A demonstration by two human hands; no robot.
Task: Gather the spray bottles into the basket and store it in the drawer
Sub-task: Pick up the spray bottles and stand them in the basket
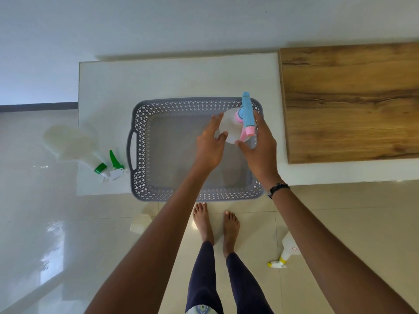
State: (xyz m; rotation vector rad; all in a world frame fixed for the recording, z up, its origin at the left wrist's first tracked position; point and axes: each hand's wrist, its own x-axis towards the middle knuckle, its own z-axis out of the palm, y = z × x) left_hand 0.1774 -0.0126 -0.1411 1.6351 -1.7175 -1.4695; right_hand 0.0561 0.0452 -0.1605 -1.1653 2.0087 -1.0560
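Head view, steeply downward, close above basket

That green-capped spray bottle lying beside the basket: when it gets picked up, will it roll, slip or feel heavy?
The green-capped spray bottle lies on its side, half past the white counter edge, so a nudge could probably roll or drop it. Its translucent body looks like thin plastic, likely light and slightly squeezable, though its fill is unclear. The green trigger sticks out, which may limit rolling.

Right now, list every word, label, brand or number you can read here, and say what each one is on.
No text here can be read.
Bottle with the yellow sprayer on the floor: a small red mark, too small and blurred to read.
Blue-and-pink spray bottle, green-capped bottle, grey basket: no lettering shows.
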